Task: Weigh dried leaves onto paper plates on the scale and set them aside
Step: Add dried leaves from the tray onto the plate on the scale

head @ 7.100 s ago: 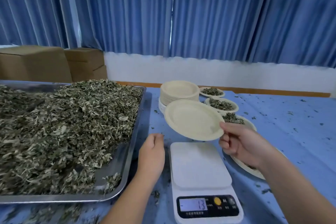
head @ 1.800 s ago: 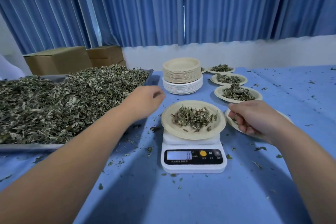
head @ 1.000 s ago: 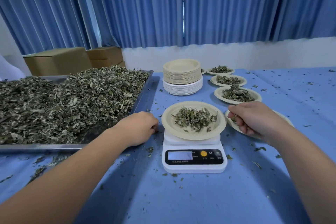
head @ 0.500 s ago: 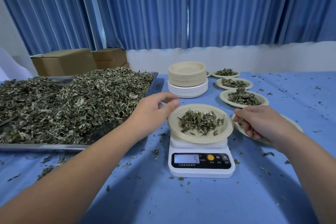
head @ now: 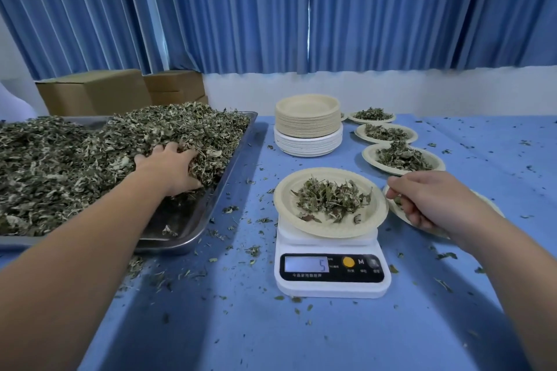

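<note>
A white digital scale stands on the blue table and its display reads 5. A paper plate sits on it with a small heap of dried leaves. To the left, a metal tray holds a large leaf pile. My left hand is dug into the pile's near right side, fingers curled round a handful. My right hand hovers just right of the scale plate, loosely curled, over another plate that it mostly hides.
A stack of unused paper plates stands behind the scale. Three filled plates run in a row toward the back right. Cardboard boxes sit behind the tray. Leaf crumbs litter the blue cloth.
My left hand left the scale plate's rim and moved left into the tray's leaf pile. The scale reading now shows 5. My right hand has hardly moved.
</note>
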